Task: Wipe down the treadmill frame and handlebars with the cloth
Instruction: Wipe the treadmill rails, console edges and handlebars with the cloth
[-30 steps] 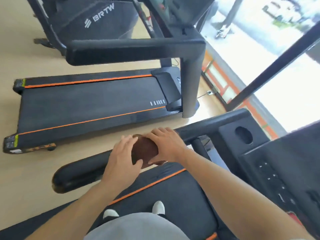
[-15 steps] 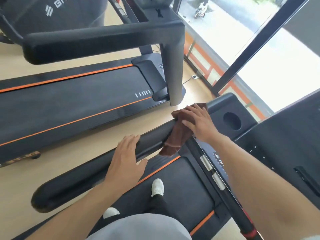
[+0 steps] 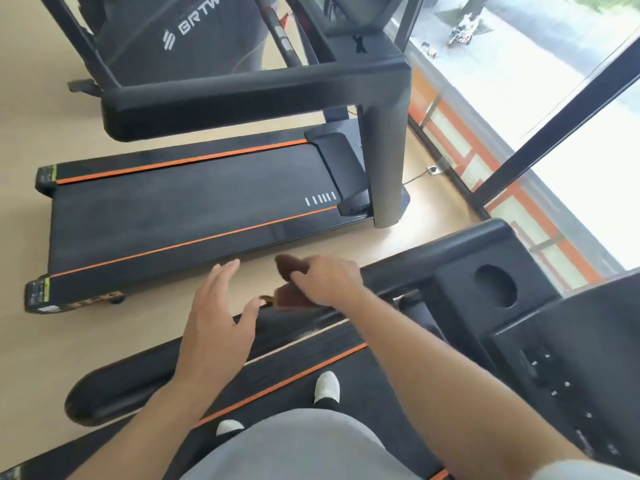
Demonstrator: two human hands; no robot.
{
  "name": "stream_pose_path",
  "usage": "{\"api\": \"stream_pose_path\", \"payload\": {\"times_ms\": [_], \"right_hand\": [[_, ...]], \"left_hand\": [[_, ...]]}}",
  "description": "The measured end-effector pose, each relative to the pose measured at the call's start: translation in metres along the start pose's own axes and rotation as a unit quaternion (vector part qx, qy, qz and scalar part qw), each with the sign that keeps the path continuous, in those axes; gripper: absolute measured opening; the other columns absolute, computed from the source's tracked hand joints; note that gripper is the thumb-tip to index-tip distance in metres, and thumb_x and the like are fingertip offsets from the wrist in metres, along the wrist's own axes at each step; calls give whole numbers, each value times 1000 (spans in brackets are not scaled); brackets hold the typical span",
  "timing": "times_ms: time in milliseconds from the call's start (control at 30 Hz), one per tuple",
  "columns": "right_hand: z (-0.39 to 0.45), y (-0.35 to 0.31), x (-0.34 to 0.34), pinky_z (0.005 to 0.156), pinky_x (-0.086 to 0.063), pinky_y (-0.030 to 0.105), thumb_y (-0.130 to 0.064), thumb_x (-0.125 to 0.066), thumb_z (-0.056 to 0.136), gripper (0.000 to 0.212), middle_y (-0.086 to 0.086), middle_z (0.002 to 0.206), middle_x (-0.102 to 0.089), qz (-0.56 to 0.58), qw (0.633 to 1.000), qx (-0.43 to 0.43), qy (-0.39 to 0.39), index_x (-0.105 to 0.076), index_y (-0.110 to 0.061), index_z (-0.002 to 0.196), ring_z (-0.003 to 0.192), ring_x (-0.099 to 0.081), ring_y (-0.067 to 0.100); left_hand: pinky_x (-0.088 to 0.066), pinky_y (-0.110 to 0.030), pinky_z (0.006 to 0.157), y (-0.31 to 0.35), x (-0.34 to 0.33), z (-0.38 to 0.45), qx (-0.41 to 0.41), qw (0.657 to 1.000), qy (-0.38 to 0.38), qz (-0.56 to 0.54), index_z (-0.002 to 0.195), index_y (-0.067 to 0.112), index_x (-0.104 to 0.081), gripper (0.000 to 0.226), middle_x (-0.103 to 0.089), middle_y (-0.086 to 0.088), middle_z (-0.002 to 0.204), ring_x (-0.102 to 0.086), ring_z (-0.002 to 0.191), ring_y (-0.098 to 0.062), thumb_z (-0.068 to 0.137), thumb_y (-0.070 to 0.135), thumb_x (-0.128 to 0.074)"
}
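Note:
I stand on a black treadmill whose left handlebar (image 3: pixel 138 386) runs from lower left up toward the console. My right hand (image 3: pixel 325 282) is closed on a brown cloth (image 3: pixel 291 265) pressed over the middle of that handlebar. My left hand (image 3: pixel 216 317) hovers just above the bar with fingers spread, holding nothing. The handlebar's upper end joins the console housing (image 3: pixel 460 258) with its round cup hole (image 3: pixel 495 285). The cloth is blurred and partly hidden under my fingers.
A second treadmill (image 3: pixel 194 209) lies on the wooden floor to the left, its grey handlebar (image 3: pixel 249 98) and upright post (image 3: pixel 388 161) close above. The console panel (image 3: pixel 561 375) is at right. Large windows (image 3: pixel 554 98) line the right side. My white shoes (image 3: pixel 327 386) rest on the belt.
My right hand slid the cloth back down the handlebar from near the console toward the middle. My left hand lifted off the bar and opened.

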State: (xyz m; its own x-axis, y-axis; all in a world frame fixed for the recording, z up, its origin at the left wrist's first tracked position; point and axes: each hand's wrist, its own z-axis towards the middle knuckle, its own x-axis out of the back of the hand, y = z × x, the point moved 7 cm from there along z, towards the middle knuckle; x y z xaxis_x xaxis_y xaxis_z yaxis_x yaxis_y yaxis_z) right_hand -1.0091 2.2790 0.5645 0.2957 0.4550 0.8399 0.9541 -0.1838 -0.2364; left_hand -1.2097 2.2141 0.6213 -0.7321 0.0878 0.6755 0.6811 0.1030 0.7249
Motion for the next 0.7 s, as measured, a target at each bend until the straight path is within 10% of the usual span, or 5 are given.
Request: {"api": "stream_pose_path", "payload": {"times_ms": [200, 433, 700], "right_hand": [[-44, -78, -25, 84, -48, 42, -46, -43, 104, 36, 6, 83, -67, -44, 983, 172, 41, -65, -17, 101, 73, -60, 29], [-22, 123, 56, 105, -35, 41, -52, -44, 100, 37, 5, 111, -72, -36, 983, -55, 173, -69, -26, 105, 114, -59, 30], [-89, 257, 111, 100, -46, 45, -30, -41, 107, 33, 6, 127, -68, 173, 880, -274, 346, -61, -28, 133, 118, -63, 34]], "left_hand": [[-27, -30, 114, 23, 6, 8, -18, 1000, 23, -4, 150, 30, -39, 52, -40, 10, 155, -33, 145, -10, 100, 30, -56], [-23, -25, 113, 50, -21, 6, -52, 998, -31, -5, 147, 32, -43, 52, -42, 16, 153, -30, 146, -4, 98, 30, -61], [-21, -21, 112, 79, -54, -9, -103, 990, -99, -25, 145, 37, -43, 54, -36, 31, 141, -29, 142, 4, 96, 26, -64]]}}
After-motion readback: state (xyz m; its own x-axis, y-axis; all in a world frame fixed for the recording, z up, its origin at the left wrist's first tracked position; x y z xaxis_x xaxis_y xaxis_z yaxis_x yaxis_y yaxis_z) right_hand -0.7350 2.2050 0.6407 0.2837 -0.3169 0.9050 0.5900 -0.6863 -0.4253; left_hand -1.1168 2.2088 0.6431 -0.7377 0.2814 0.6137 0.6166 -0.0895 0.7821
